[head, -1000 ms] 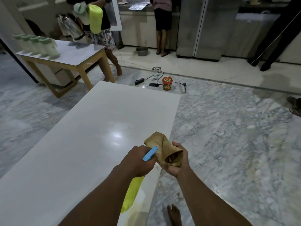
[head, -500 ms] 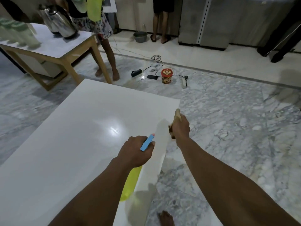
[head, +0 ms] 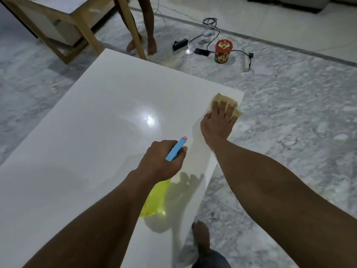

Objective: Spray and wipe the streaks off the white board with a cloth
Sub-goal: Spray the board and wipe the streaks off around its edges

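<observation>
The white board (head: 100, 120) lies flat and fills the left and middle of the head view, with a bright light glare near its middle. My left hand (head: 162, 161) grips a yellow spray bottle (head: 154, 200) with a blue nozzle, held just above the board near its right edge. My right hand (head: 218, 122) presses flat on a tan cloth (head: 227, 101) at the board's far right corner. The cloth sticks out past my fingertips and slightly over the board's edge.
Grey marble floor surrounds the board. A wooden table (head: 77, 22) stands at the far left, with another person's bare legs (head: 141, 35) beside it. A red tin (head: 223, 51) and tangled cables with chargers (head: 197, 45) lie on the floor beyond the board. My foot (head: 201, 238) is by the board's near edge.
My right hand has carried the cloth from beside the spray bottle out to the far right corner and laid it flat on the board. The view has tilted downward. My left hand still holds the bottle.
</observation>
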### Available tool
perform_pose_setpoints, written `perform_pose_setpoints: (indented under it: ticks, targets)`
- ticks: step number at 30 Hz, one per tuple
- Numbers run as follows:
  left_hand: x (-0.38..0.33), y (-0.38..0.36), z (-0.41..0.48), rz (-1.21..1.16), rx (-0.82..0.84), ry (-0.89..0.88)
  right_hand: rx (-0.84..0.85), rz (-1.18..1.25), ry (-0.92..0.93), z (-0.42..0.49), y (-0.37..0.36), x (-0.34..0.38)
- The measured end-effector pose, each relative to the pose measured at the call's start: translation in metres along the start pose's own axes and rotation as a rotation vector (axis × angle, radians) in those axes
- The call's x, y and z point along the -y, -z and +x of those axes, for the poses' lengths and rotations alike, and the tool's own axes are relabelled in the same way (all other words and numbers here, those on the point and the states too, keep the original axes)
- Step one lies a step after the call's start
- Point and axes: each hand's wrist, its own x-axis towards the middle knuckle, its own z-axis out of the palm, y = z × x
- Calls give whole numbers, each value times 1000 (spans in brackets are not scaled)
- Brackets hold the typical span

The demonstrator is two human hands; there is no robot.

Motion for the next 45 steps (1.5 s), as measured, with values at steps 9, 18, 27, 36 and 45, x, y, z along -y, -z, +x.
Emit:
perform_pose_setpoints:
  ticks: [9,18,27,36,45]
  targets:
    - [28,15,-73,6,-29,10,74,-3,109,-115,-10,6]
    - [96,36,-260,16,-65,18,83,20,80,-325,-29,-5]
    - [163,34,-425,20,-54,88,141,47,37,-506,-54,17]
    - [208,43,-502,-33,-94,137,165,36,79,-595,-68,27]
    - [261,61,-591,-50,-120,98,135,10,113,-701,-85,37]
